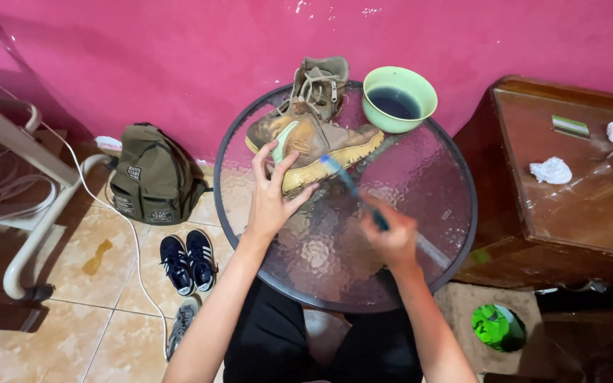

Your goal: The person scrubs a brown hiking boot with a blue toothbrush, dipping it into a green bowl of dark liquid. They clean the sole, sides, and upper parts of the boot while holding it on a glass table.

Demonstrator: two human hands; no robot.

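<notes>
tan leather boot (321, 138) lies on its side on the round glass table (420, 206); left hand (272, 195) rests spread-fingered against its sole, while right hand (390, 237) clasps a motion-blurred blue toothbrush (352, 188), bristles indistinct, near the sole.

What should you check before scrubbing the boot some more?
1. Left hand steadies the boot: ok, fingers rest on its side.
2. Right hand grips the toothbrush: ok, though blurred.
3. Brush head reaches the boot: ok, it is at the sole edge.
4. Boot sits fully on the table: ok, on its side, away from the rim.
5. Water in the bowl: ok, dark liquid inside.
6. Bowl safely placed: not ok, it sits at the table's edge.
</notes>
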